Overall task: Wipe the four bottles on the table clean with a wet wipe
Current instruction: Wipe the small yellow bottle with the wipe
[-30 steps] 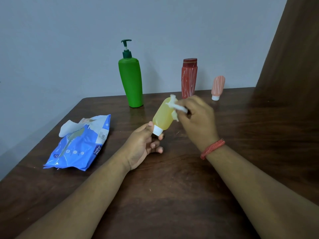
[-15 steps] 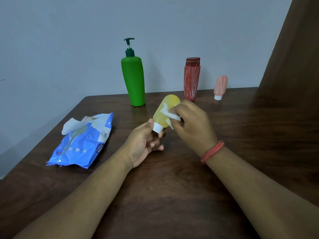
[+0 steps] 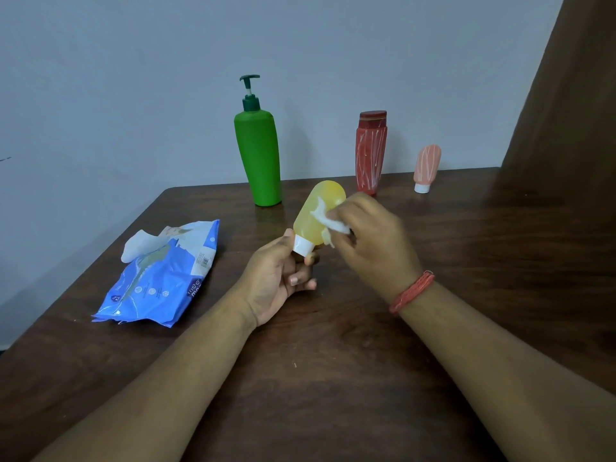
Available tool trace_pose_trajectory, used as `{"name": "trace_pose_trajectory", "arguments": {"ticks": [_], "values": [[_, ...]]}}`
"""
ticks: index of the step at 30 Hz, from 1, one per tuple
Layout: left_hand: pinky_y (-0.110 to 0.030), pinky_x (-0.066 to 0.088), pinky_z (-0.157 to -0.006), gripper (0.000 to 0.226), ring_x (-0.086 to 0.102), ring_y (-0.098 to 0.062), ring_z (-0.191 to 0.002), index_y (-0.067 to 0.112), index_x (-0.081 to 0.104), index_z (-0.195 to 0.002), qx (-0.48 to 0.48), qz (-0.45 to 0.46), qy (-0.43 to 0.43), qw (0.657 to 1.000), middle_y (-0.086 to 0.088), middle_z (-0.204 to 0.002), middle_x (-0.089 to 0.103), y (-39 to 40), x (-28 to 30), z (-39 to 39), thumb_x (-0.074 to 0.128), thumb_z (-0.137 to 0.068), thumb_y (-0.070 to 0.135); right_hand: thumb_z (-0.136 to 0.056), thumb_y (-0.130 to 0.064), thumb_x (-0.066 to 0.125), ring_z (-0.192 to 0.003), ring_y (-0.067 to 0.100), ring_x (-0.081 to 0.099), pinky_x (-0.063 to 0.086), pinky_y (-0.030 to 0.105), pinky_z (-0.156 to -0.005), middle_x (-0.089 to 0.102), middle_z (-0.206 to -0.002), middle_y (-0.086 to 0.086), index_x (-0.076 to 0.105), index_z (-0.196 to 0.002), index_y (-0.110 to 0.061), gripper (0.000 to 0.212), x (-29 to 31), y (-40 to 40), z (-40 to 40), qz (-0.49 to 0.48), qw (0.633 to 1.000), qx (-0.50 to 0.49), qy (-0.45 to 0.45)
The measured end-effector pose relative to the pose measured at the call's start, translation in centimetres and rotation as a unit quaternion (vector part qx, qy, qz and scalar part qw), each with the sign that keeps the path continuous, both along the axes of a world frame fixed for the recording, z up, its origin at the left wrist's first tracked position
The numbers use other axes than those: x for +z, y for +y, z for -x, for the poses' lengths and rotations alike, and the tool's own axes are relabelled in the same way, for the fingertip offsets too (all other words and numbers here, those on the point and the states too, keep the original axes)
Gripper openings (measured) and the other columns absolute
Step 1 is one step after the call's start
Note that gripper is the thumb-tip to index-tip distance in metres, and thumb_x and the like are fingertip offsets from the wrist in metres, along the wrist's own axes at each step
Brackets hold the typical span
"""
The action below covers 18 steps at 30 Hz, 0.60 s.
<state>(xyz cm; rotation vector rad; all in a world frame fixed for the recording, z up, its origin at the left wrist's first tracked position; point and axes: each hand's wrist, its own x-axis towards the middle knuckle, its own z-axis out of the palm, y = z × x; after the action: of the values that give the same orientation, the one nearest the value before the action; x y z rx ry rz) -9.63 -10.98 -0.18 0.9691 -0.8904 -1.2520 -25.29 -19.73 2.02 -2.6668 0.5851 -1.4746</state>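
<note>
left hand (image 3: 276, 281): palm up, held above the table; thumb and curled fingers (image 3: 301, 280) pinch the white screw cap (image 3: 302, 245) of the small translucent yellow plastic bottle (image 3: 318, 213)
yellow bottle: lifted off the table, cap end down in the left fingers, rounded base tilted up and away; sits between the two hands
right hand (image 3: 370, 238): back of hand to camera; fingers curled together, pinching the crumpled white wet wipe (image 3: 333, 223) against the bottle's right side; fingertips themselves hidden, exact spread cannot tell
wet wipe: bunched between right fingers and bottle wall; a thin strip lies across the yellow body, a corner hangs just above the cap
red braided thread band (image 3: 411, 291): on right wrist
tall green plastic pump bottle (image 3: 258, 158): upright, beyond the left fingers, apart from them
dark red streaked plastic bottle (image 3: 370, 151): upright, beyond the right fingers
small pink streaked tube with white cap (image 3: 426, 168): cap down, far right of the right fingers
blue wet-wipe pack (image 3: 160, 278): flat, left of the left hand; white sheet poking out of its top
dark brown wooden table (image 3: 333, 378): under everything
</note>
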Motion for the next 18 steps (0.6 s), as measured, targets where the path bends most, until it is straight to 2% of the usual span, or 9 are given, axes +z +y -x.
{"name": "trace_pose_trajectory", "arguments": {"ticks": [3,7,11,13,15,18], "values": [[-0.029,0.049,-0.058,0.042,0.027,-0.010,-0.048,0.008,0.058,-0.119,-0.002,0.004,0.005,1.000,-0.004,-0.075,0.051,0.0,0.0,-0.1,0.028,-0.108,0.036,-0.081,-0.002,0.072,-0.077,0.022,0.061,0.051,0.036,-0.063,0.063,-0.093,0.006,0.072,-0.097,-0.008,0.017,-0.3,0.5,-0.2,0.027,0.998,0.023,0.043],[-0.030,0.048,-0.059,0.045,0.027,-0.010,-0.048,0.003,0.055,-0.120,-0.012,-0.005,-0.010,1.000,-0.004,-0.074,0.049,-0.1,0.0,0.0,0.030,-0.107,0.038,-0.086,-0.006,0.066,-0.080,0.020,0.060,0.051,0.037,-0.067,0.062,-0.094,0.006,0.071,-0.095,-0.007,0.011,0.0,-0.9,0.3,-0.007,0.999,-0.017,-0.045],[-0.030,0.048,-0.058,0.043,0.027,-0.009,-0.047,0.006,0.056,-0.120,-0.007,-0.002,0.014,1.000,-0.003,-0.072,0.045,0.0,0.0,-0.1,0.030,-0.107,0.038,-0.084,-0.004,0.073,-0.081,0.018,0.061,0.051,0.032,-0.066,0.063,-0.097,0.003,0.072,-0.098,-0.010,0.016,-0.5,-0.2,0.1,0.019,0.999,0.023,0.043],[-0.030,0.047,-0.058,0.045,0.026,-0.009,-0.047,0.003,0.056,-0.117,-0.019,-0.003,0.016,1.000,-0.002,-0.072,0.045,0.1,0.1,-0.1,0.030,-0.107,0.039,-0.086,-0.003,0.070,-0.083,0.016,0.060,0.050,0.029,-0.070,0.063,-0.097,0.003,0.072,-0.097,-0.010,0.013,-0.2,-1.0,0.2,0.003,1.000,0.002,-0.002],[-0.031,0.047,-0.059,0.045,0.024,-0.010,-0.048,0.001,0.056,-0.114,-0.034,-0.005,0.005,0.999,-0.002,-0.071,0.046,0.2,0.2,0.0,0.031,-0.106,0.038,-0.088,0.000,0.067,-0.085,0.014,0.059,0.045,0.019,-0.074,0.064,-0.095,0.003,0.073,-0.096,-0.008,0.013,0.3,-1.8,0.7,-0.022,0.997,-0.024,-0.069],[-0.031,0.046,-0.059,0.046,0.023,-0.010,-0.049,0.000,0.054,-0.114,-0.050,-0.007,-0.005,0.999,-0.003,-0.070,0.046,0.4,0.5,0.1,0.029,-0.107,0.037,-0.089,-0.001,0.068,-0.085,0.011,0.059,0.041,0.011,-0.075,0.066,-0.094,0.000,0.074,-0.094,-0.009,0.011,0.5,-1.8,1.1,-0.067,0.992,-0.044,-0.098]]}}
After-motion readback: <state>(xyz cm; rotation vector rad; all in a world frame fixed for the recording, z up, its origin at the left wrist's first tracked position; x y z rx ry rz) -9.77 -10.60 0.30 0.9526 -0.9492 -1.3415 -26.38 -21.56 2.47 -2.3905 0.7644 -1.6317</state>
